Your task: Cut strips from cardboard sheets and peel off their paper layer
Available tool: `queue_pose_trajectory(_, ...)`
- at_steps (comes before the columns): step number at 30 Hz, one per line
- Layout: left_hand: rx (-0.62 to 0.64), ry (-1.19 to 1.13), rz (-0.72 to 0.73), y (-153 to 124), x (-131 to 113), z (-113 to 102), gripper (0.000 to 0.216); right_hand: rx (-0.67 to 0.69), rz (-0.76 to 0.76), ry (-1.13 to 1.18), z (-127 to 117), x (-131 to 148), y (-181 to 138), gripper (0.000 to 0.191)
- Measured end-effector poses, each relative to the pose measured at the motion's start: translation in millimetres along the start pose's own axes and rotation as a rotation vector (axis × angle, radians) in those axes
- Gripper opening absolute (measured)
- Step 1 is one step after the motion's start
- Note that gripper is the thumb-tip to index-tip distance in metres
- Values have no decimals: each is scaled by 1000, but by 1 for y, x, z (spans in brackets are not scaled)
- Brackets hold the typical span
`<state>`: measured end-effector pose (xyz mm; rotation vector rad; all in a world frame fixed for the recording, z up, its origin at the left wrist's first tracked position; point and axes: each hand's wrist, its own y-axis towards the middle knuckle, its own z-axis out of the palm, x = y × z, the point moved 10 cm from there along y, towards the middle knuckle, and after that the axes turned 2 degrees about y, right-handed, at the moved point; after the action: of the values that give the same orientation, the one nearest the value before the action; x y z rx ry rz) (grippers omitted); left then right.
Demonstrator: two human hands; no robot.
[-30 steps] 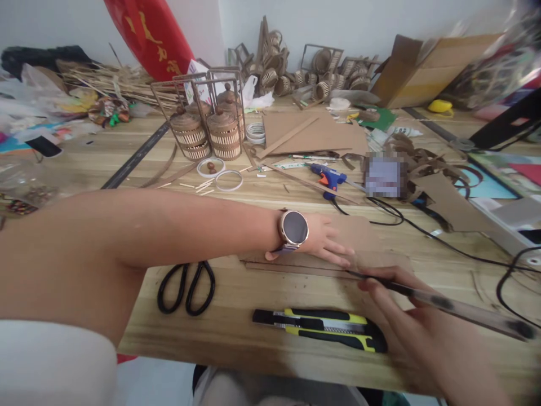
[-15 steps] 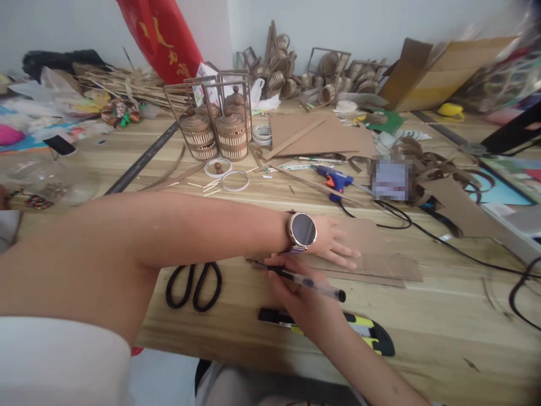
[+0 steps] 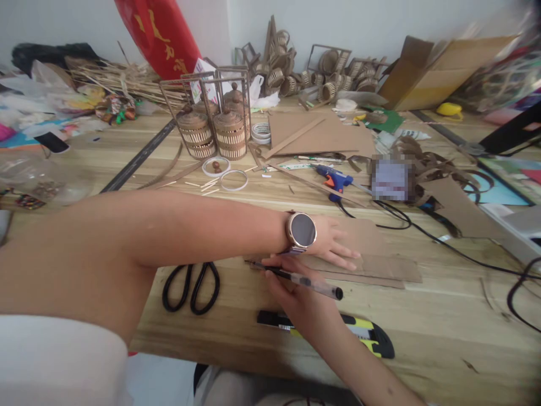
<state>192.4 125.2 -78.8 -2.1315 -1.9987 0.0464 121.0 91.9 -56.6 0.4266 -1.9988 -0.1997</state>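
Note:
My left hand (image 3: 338,243) lies flat with fingers spread on a piece of cardboard (image 3: 374,242), a watch (image 3: 302,230) on its wrist. A narrower cardboard strip (image 3: 393,267) runs along the near side under the fingertips. Just below the watch, my right hand (image 3: 298,285) grips a black pen (image 3: 310,283) with a clear barrel. The pen's tip points left, close to the cardboard's left end, which my left forearm partly covers. Under my right wrist lies a yellow and black utility knife (image 3: 369,336). Black-handled scissors (image 3: 192,288) rest to the left, their blades hidden beneath my arm.
Beyond my hands lie a blue glue gun (image 3: 335,179) with its cable, white rings (image 3: 234,180) and a large cardboard sheet (image 3: 313,138). Lidded slatted baskets in frames (image 3: 230,132) stand at the back left. An open cardboard box (image 3: 443,73) is at the back right.
The pen and my right hand have shifted very slightly to the left. My left hand stays flat on the cardboard. The camera view has moved a little.

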Motion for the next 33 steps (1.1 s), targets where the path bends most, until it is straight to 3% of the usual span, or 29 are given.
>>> queue_pose_trajectory(5, 105, -1, 13, -5, -3, 0, 107, 26, -30, -29, 5, 5, 0, 17)
queue_pose_trajectory(10, 125, 2, 4, -8, -4, -4, 102, 55, -40, -83, 8, 9, -1, 17)
queue_pose_trajectory(14, 164, -10, -29, -7, -1, -1, 103, 14, -48, -76, -3, 7, -3, 18)
queue_pose_trajectory(19, 189, -112, 34, 0, -3, -2, 123, 28, -18, -63, -26, 1, -9, 19)
queue_pose_trajectory(25, 108, -192, 15, -4, -2, -20, 133, -97, 118, -225, -98, -27, -34, 16)
queue_pose_trajectory(30, 91, -166, 23, -4, -3, -16, 120, -216, 340, -442, -191, -71, -72, 28)
queue_pose_trajectory(33, 98, -109, 46, -3, -5, -12, 123, -303, 524, -643, -252, -84, -100, 18)
